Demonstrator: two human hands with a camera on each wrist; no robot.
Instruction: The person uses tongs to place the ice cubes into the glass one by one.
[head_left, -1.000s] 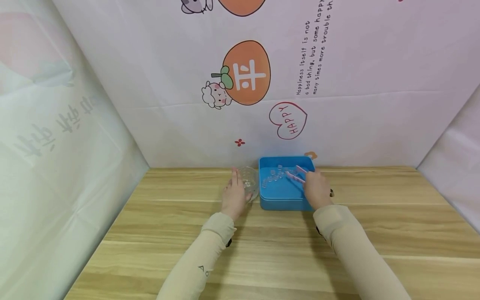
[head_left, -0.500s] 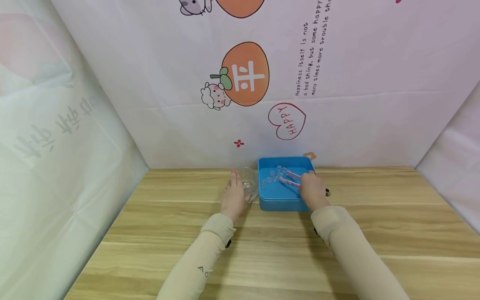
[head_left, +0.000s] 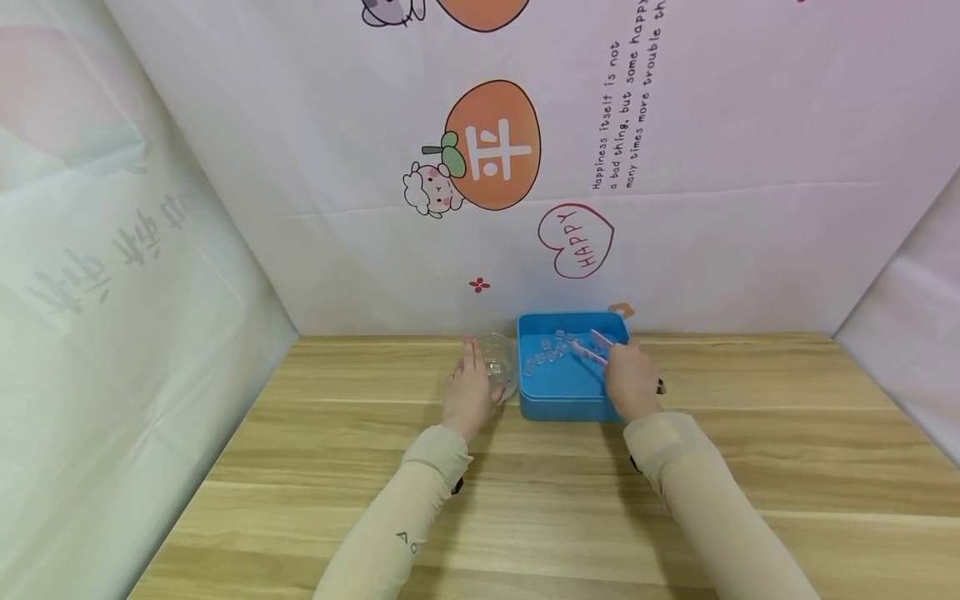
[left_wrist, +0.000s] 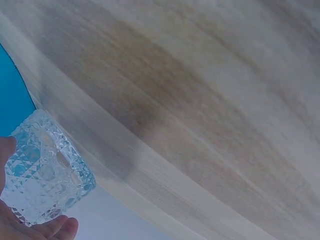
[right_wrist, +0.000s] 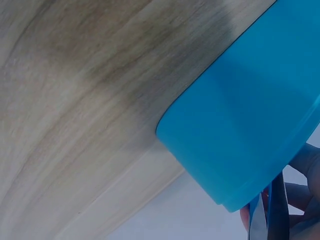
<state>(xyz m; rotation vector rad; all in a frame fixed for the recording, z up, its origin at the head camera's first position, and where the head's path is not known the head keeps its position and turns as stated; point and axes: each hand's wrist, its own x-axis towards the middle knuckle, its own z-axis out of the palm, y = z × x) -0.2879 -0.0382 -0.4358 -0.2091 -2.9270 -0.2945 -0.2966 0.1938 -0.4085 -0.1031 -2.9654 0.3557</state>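
Note:
On the table, my left hand (head_left: 467, 392) holds a clear patterned glass (head_left: 498, 367) beside the blue box. The left wrist view shows the faceted glass (left_wrist: 47, 172) between thumb and fingers. My right hand (head_left: 633, 379) reaches over the right side of the blue box (head_left: 566, 408) and grips pink tongs (head_left: 588, 353). Their two arms stand apart inside the box. Small clear cubes (head_left: 551, 353) lie scattered there, near the tongs' tips. Whether a cube sits between the tips is too small to tell. In the right wrist view, the box wall (right_wrist: 240, 115) hides part of the right hand (right_wrist: 305, 190).
The glass and box stand side by side near the back edge of the wood-grain table (head_left: 540, 517). A white printed cloth (head_left: 712, 258) hangs right behind them, with more white cloth (head_left: 150, 350) along the left side.
The tongs went left among the cubes with their arms nearer together, then came back right, arms wider apart. The left hand and the glass stay in place.

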